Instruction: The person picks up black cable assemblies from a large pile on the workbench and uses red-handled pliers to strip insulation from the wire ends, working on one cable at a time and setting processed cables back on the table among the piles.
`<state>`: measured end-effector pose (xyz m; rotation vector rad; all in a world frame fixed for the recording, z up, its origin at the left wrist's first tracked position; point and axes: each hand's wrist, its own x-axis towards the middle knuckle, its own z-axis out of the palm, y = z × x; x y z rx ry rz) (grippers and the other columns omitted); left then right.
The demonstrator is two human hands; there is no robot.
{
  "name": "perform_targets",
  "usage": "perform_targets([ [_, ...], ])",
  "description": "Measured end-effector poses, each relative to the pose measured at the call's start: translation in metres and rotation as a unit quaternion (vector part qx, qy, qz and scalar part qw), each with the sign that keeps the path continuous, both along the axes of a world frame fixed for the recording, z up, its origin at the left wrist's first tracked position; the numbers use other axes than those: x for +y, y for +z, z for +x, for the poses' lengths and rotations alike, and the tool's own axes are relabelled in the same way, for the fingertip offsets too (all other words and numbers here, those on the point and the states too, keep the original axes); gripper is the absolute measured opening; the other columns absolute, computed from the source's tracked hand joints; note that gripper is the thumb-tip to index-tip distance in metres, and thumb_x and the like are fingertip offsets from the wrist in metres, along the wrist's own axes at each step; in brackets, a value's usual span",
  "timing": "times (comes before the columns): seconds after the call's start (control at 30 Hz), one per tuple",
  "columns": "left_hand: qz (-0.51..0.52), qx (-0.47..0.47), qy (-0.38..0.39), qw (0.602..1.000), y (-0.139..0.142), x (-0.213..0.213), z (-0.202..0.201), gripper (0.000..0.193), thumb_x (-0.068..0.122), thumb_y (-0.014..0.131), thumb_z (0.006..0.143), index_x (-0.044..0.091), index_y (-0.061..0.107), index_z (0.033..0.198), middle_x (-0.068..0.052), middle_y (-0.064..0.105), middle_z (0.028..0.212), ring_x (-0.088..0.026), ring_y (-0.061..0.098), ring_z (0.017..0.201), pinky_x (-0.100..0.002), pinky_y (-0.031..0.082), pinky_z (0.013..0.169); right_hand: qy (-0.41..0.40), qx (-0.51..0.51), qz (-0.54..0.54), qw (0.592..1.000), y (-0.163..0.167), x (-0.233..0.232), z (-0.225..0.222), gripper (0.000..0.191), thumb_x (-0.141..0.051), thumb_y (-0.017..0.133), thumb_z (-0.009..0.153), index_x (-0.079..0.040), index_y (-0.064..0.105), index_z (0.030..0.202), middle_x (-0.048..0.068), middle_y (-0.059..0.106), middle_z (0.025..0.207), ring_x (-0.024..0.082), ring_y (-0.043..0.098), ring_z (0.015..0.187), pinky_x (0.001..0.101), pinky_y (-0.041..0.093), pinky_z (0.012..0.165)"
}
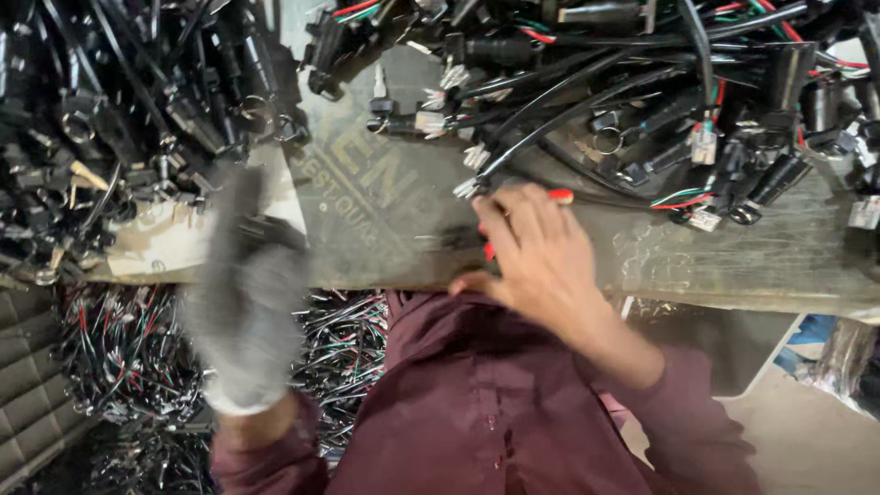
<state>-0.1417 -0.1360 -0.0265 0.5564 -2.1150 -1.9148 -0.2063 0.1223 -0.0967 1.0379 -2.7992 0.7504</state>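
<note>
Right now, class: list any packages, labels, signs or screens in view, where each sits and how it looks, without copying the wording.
Printed board: worktable centre, between the two hands; flat grey-brown sheet with faded pale block lettering.
Pale sheet: left of it, by the gloved left hand; torn, cream and tan, markings too faint to tell.
No screens or signs.

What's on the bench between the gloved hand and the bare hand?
Head view: between the gloved left hand and the bare right hand, only bare printed bench top.

Single head-worn view, steeply downward and close over the workbench (385, 229), chest and floor below.
</note>
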Motion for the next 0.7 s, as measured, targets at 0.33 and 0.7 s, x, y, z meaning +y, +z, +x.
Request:
perform_targets([
  [0.33, -0.519, 0.041, -0.286, 0.804, -0.020, 0.050, -0.055, 0.045, 0.036, 0.076, 0.095, 0.023, 0.059, 0.134, -0.004, 0.065, 0.128, -0.031, 0.062, 0.122, -0.046, 0.049, 0.100, -0.129, 0.112, 0.111, 0.979, 0.006, 0.054, -0.021, 0.029, -0.035, 0.078, 0.098, -0.019, 0.075, 0.122, 0.003, 0.059, 0.129, 0.030, 0.052, 0.122, 0.0461, 0.041, 0.097],
  [0.7, -0.699, 0.069, -0.129, 0.700, -0.079, 0.041, -0.086, 0.041, 0.039, 0.066, 0.104, 0.012, 0.060, 0.134, -0.010, 0.063, 0.129, -0.032, 0.057, 0.118, -0.049, 0.044, 0.100, -0.066, 0.143, 0.138, 0.978, -0.008, 0.047, -0.018, 0.024, -0.028, 0.080, 0.093, -0.012, 0.071, 0.109, 0.004, 0.061, 0.117, 0.025, 0.055, 0.112, 0.0410, 0.042, 0.089],
])
